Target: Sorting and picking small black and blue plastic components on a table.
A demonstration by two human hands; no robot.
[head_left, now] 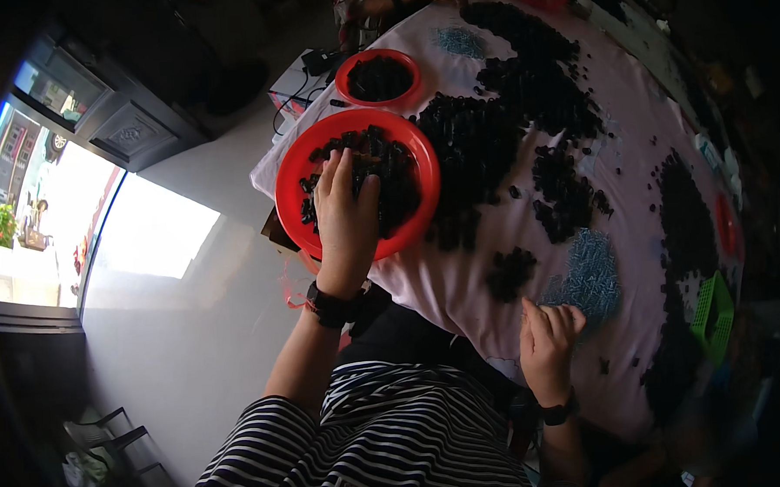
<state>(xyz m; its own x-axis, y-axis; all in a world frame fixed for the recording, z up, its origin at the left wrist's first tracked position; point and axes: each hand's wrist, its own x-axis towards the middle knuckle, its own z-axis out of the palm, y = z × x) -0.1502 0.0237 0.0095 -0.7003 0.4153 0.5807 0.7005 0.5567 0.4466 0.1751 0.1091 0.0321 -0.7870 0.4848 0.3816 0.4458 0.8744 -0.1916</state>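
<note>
**Hands at the red bowl**

Left hand (345,212) spread flat, fingers in black parts (387,170) filling red bowl (293,174) at table (461,279) edge. Right hand (549,345) loosely curled on cloth; cannot tell if it holds anything. Blue screw pile (593,274) just beside.

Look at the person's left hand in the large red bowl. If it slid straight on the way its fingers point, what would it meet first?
Most likely more small black parts heaped in the large red bowl; the left hand already rests on them, fingers pointing toward the far rim.
</note>
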